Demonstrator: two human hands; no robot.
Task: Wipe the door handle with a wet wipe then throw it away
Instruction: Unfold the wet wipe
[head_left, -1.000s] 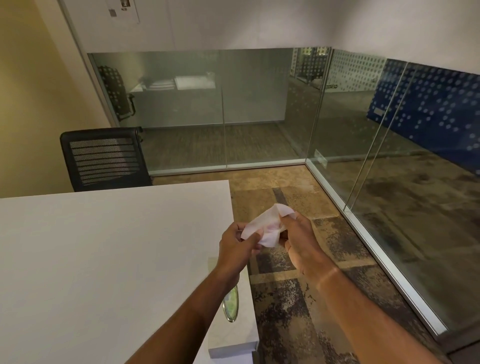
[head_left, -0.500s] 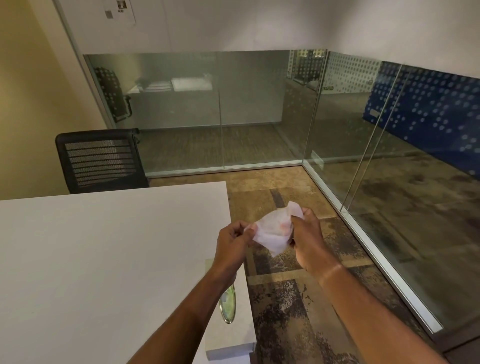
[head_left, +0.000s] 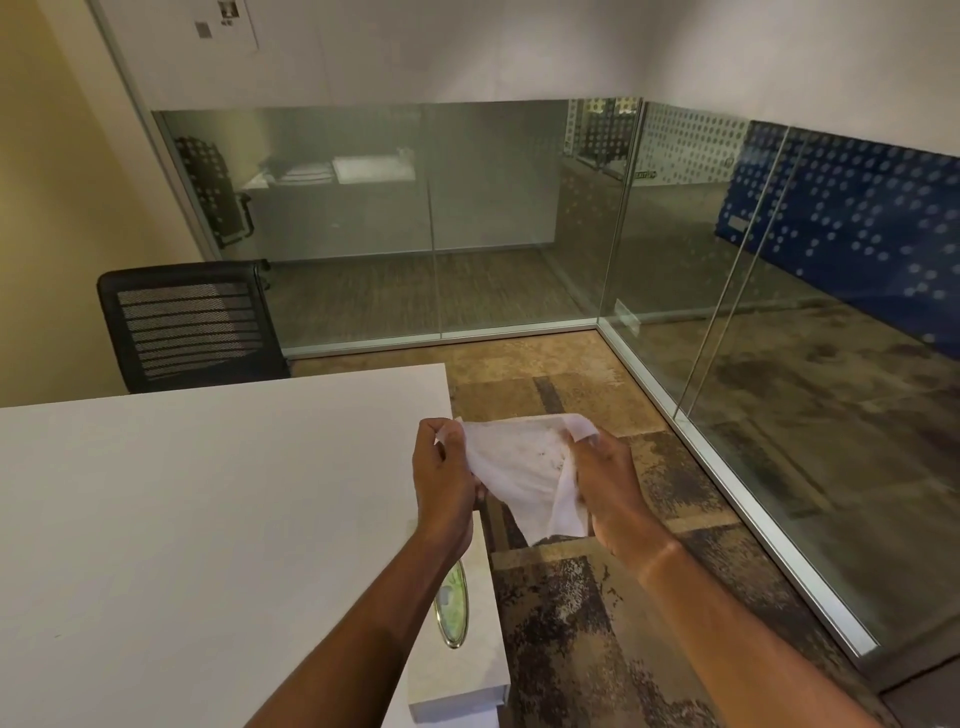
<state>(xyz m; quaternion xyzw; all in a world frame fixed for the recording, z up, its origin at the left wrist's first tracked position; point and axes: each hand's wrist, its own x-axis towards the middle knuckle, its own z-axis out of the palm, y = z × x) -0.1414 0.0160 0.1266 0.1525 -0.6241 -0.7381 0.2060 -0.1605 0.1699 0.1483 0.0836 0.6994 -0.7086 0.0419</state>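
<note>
A white wet wipe (head_left: 524, 467) is stretched between both hands above the carpet, just past the table's right edge. My left hand (head_left: 447, 473) pinches its left corner. My right hand (head_left: 605, 480) grips its right side, and the lower part of the wipe hangs down between them. The wipe is partly unfolded and thin enough to show faint spots. No door handle shows in the head view.
A white table (head_left: 182, 519) fills the left side, with a wipe box (head_left: 467, 670) at its right edge under my left forearm. A black mesh chair (head_left: 189, 325) stands behind the table. Glass partitions (head_left: 675, 322) close the room ahead and on the right, above patterned carpet (head_left: 571, 623).
The hands have pulled apart, and the wipe has gone from a crumpled wad to a spread sheet hanging between them.
</note>
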